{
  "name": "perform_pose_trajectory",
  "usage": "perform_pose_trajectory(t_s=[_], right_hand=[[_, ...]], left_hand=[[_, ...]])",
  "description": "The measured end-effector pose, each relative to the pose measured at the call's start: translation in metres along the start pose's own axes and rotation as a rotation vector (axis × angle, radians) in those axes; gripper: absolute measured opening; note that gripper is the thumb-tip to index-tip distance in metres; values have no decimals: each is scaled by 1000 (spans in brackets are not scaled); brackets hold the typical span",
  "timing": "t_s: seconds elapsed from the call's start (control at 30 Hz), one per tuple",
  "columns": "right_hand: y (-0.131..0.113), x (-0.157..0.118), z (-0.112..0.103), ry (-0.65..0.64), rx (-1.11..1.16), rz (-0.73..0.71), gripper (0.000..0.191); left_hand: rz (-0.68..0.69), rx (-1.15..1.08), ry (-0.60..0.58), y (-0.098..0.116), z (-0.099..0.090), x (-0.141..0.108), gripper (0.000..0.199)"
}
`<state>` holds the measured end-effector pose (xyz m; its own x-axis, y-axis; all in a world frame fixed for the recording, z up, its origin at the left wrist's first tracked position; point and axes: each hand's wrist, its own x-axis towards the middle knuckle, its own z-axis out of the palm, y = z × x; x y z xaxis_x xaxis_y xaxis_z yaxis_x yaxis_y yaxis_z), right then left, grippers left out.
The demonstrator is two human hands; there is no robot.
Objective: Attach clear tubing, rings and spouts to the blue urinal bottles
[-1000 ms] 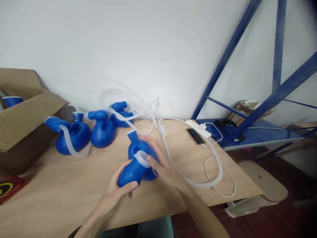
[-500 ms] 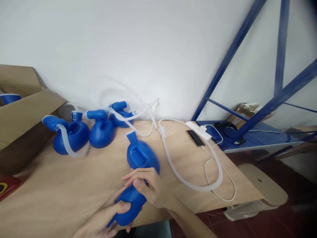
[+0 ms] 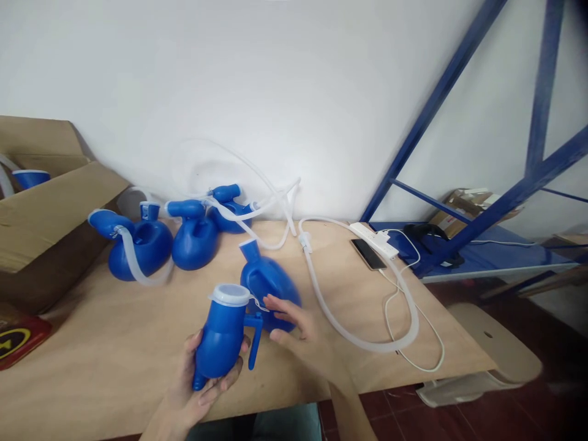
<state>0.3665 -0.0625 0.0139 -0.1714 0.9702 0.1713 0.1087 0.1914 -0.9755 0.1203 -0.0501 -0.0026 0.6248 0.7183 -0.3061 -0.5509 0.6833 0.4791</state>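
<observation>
My left hand (image 3: 202, 383) is wrapped round a blue plastic urinal cup (image 3: 220, 340) and holds it tilted above the table. The cup has a translucent white lid (image 3: 231, 294) closed over its mouth, a handle on its right side and a short spout at the bottom. My right hand (image 3: 301, 334) is open just right of the handle, fingers apart, apparently holding nothing. Behind both hands lies a blue urinal bottle (image 3: 271, 282) with a white-capped neck, partly hidden by the cup and my right hand.
Several blue urinal bottles with cups and clear hoses (image 3: 140, 248) stand along the wall at left. A cardboard box (image 3: 59, 214) and a red object (image 3: 27, 337) are farther left. Right lie a loose hose (image 3: 340, 334), a phone (image 3: 367, 253), a power strip (image 3: 374, 240) and cables.
The cup has turned upright in my left hand, so its lid now faces up. My right hand has left the cup and moved right, its fingers opening. The view has shifted slightly.
</observation>
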Motion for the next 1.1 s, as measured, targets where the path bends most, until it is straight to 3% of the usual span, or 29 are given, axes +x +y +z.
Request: perform_pose_trajectory(t_s=[0.13, 0.3, 0.57, 0.87, 1.1], right_hand=[[10, 3, 21, 113, -17, -25, 32], [13, -1, 28, 230, -23, -84, 26], [-1, -3, 25, 114, -144, -294, 35], [4, -6, 32, 226, -73, -167, 28], [2, -4, 28, 276, -4, -91, 25]], left_hand=[[-37, -33, 3, -10, 3, 3, 61], [-21, 70, 82, -11, 6, 2, 60], [46, 102, 56, -12, 4, 1, 62], [33, 151, 32, -15, -9, 2, 62], [27, 153, 101, -19, 2, -2, 70]])
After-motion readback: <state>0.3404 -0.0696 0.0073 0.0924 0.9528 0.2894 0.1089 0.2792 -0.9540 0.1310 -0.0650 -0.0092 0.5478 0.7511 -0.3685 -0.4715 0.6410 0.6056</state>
